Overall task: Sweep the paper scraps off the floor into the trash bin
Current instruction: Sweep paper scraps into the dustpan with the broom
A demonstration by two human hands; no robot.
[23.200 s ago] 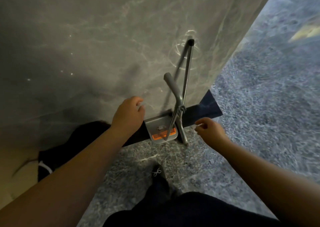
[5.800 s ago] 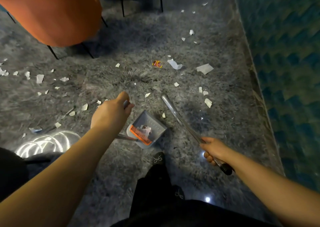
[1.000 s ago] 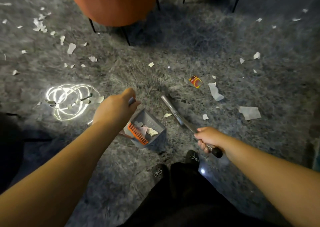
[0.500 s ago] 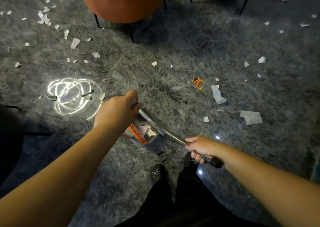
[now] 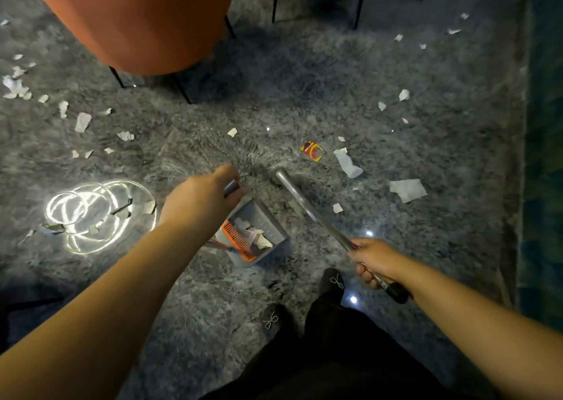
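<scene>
Grey marbled floor (image 5: 304, 73) fills the view, with a bright ring of reflected light toward its left edge. Paper scraps (image 5: 407, 190) lie scattered on it: a group near the left edge, some near the far right corner, and larger pieces to the right of the middle, close to a small red and yellow wrapper (image 5: 313, 151). An orange chair (image 5: 137, 18) stands at the far side, cut off by the top of the picture; a second, dark chair beside it shows only its legs and lower edge.

Left hand (image 5: 198, 204) grips the dustpan handle, its fingers curled round it; the hand hides most of the handle. Below it the grey dustpan (image 5: 268, 226) rests on the floor with an orange comb at its rim and some scraps inside. Right hand (image 5: 373, 261) is closed round the broom handle (image 5: 310, 207), near its black end. The broom head is hard to make out against the floor. One small scrap lies just beside the handle, on its right. No trash bin is seen. Dark trousers and two dark shoes show at the near edge.
</scene>
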